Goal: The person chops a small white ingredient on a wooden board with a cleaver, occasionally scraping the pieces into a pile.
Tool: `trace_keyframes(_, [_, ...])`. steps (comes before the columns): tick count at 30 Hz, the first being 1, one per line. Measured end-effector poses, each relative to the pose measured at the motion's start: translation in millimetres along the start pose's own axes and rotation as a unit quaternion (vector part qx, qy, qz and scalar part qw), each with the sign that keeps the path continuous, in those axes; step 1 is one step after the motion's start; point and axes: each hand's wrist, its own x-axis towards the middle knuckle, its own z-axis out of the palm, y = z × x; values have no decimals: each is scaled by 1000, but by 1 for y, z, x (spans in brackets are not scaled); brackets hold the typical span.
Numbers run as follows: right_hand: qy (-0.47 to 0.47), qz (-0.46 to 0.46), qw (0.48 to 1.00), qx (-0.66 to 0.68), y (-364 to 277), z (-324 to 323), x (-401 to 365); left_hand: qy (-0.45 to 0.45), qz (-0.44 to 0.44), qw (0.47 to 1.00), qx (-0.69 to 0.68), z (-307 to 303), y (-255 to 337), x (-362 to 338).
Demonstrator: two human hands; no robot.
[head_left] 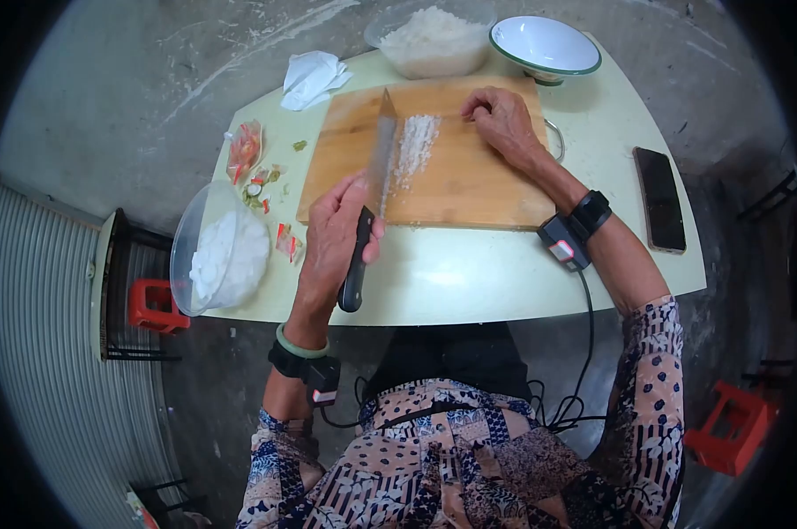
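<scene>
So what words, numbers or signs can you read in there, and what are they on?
None that I can read.
Red-and-clear packet and red scrap: too small and blurred to tell any print.
Boxes on the left wrist and right wrist: a bright patch on each, no readable letters.
Phone: dark, no readable text.
Knife and chopping board: no lettering I can see.

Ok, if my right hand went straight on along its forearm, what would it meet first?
Probably the far clear bowl, beyond the board; the right hand's height is hard to judge from this view.
</scene>
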Motion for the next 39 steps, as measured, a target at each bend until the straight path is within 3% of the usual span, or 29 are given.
trace_keyframes(3, [1, -8, 1000, -9, 1, 0, -1, 25, 27, 999, -29, -2, 1, -9])
trace_keyframes(7, [-15, 8, 1000, 4, -2, 0, 0, 3, -9, 1000, 13, -6, -6, -7])
trace_keyframes(13, [-15, 4, 1000, -13, -4, -4, 1, -1, -47, 991, -127, -17, -19, -7])
trace_keyframes(18, [-51, 26, 998, 0, -26, -2, -1, -86, -24, 940, -329, -15, -32, -9])
trace_keyframes(20, [-82, 32, 995, 39, -44, -1, -2, -124, -9, 906, -404, -12, -41, -7])
trace_keyframes(24, [-154, 29, 984, 79, -68, 11, -12, -132, 24, 892, -433, 1, -49, 5])
trace_keyframes(25, [-187, 63, 973, 118, -83, 11, -15, -127, 29, 887, -443, 3, -50, 11])
trace_keyframes(29, [-290, 150, 927, 187, -106, 4, -27, -148, 49, 896, -417, 16, -53, 32])
trace_keyframes(31, [-339, 147, 912, 178, -104, 3, -30, -153, 79, 916, -362, 28, -59, 41])
trace_keyframes(35, [-347, 156, 906, 185, -106, 4, -43, -122, 101, 962, -223, 42, -73, 57])
trace_keyframes(37, [-305, 210, 890, 265, -99, 7, -46, -117, 100, 961, -229, 41, -70, 56])
trace_keyframes(39, [-302, 213, 899, 234, -90, 6, -44, -138, 113, 963, -200, 36, -71, 47])
